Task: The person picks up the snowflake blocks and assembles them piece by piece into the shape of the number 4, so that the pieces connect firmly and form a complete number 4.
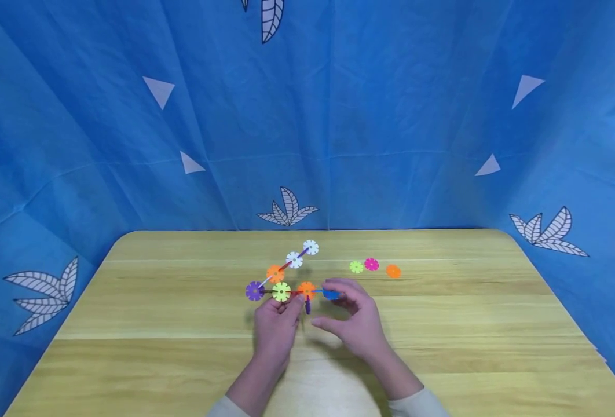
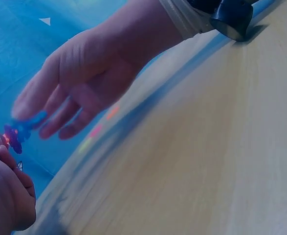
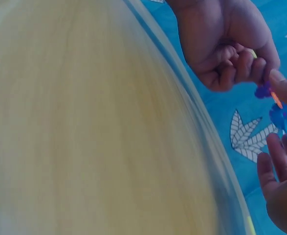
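Note:
My left hand (image 1: 276,327) pinches a chain of interlocking snowflake discs, near its lime green disc (image 1: 281,292) and orange disc (image 1: 307,290). From there the chain bends at a purple disc (image 1: 254,291) and runs back through another orange disc (image 1: 275,273) to two white discs (image 1: 294,260). A dark purple disc (image 1: 308,305) hangs edge-on below the front orange one. My right hand (image 1: 359,321) is at the blue disc (image 1: 330,294) on the chain's right end, its fingers spread and thumb apart. In the right wrist view the left hand's fingers (image 3: 236,68) are curled.
Loose on the wooden table (image 1: 443,347) behind the right hand lie a lime green disc (image 1: 356,267), a magenta disc (image 1: 372,264) and an orange disc (image 1: 393,271). A blue curtain (image 1: 307,116) hangs beyond the table's back edge.

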Demonstrator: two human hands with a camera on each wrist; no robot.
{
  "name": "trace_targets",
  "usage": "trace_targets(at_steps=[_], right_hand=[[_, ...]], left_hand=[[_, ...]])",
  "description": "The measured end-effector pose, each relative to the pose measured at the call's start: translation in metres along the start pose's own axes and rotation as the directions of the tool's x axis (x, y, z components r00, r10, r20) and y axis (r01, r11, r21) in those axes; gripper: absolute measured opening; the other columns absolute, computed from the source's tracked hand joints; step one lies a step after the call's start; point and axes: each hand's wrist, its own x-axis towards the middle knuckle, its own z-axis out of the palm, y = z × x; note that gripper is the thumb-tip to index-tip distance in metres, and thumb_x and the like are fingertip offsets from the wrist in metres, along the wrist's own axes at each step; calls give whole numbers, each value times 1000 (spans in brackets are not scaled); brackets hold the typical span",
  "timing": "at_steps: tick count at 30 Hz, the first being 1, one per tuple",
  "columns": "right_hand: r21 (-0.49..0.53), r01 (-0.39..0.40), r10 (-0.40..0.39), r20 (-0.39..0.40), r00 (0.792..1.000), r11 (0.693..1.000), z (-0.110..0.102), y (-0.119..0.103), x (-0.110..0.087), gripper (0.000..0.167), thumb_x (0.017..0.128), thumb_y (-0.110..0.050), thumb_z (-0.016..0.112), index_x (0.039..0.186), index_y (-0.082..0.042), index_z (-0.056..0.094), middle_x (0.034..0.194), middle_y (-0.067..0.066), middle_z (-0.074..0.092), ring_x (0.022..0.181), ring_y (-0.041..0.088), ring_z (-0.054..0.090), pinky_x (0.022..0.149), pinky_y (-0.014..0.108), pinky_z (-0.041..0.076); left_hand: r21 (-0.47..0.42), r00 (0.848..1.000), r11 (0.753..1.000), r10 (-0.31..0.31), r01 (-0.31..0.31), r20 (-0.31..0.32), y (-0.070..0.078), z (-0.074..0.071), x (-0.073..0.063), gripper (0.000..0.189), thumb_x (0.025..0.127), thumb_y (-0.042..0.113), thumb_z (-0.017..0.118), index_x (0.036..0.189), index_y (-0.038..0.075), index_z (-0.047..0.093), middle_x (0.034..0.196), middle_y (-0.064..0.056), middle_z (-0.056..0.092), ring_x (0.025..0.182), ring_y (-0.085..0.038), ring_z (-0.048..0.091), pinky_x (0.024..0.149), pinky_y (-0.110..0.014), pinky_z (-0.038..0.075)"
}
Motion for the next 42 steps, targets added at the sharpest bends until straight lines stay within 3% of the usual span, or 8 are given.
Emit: trace_targets(at_steps=[7,10,16,21,25,31,35,42], right_hand=[[-23,-37,35,-86,996,999,-18,-3,-1,48,75,2,86,119,-3,69,121,14,62,106,37,62,91,51,54],[-59,-73,63,-156,986,996,-28,-1,-1,42,76,2,86,115,-3,70,116,17,64,102,41,63,88,44,56],[-145,-182,126,-326,937,973,-53,3,7,36,77,0,85,110,2,71,108,22,67,86,25,67,77,26,58],[-261,-312,184,-418,890,913,-74,6,13,39,79,-11,87,113,-3,71,104,18,67,81,18,65,66,21,56],[-321,-391,219,-460,861,862,-87,9,14,41,81,-20,86,117,-8,71,103,12,66,81,21,62,58,22,52],[-369,-472,259,-498,828,801,-102,14,18,45,82,-27,85,121,-10,70,103,8,64,84,22,61,58,24,51],[-409,-491,265,-496,827,769,-109,17,22,46,82,-25,85,123,-10,69,104,9,63,86,23,61,61,25,52],[-423,-507,289,-479,829,751,-115,22,27,47,82,-22,84,124,-8,68,104,11,63,86,24,60,67,27,51]], left_hand=[[-6,1000,1000,4,-4,-17,2,-2,1,16,88,14,77,87,1,70,66,-3,57,55,-10,45,46,-17,37],[-18,1000,1000,-7,6,-22,2,-2,2,16,88,14,78,87,0,70,66,-4,57,55,-10,45,45,-17,37],[-30,999,999,-14,13,-42,4,-4,4,17,88,12,77,92,-3,70,73,-11,61,57,-10,47,46,-16,38],[-40,999,999,-29,27,-44,4,-4,4,16,88,12,77,91,-1,70,72,-10,60,58,-10,47,46,-17,38],[-34,998,999,-33,32,-45,5,-5,4,17,88,13,77,92,-1,70,72,-10,60,57,-10,47,46,-17,37],[-38,999,999,-35,34,-40,5,-4,3,20,88,14,78,95,-3,70,75,-12,61,57,-10,47,47,-16,38],[-37,999,999,-32,30,-35,5,-4,3,19,89,14,77,94,-3,70,73,-10,60,58,-10,46,47,-16,38],[-40,999,999,-31,30,-36,8,-3,2,19,89,13,76,96,-3,70,75,-8,61,58,-10,47,47,-16,39]])
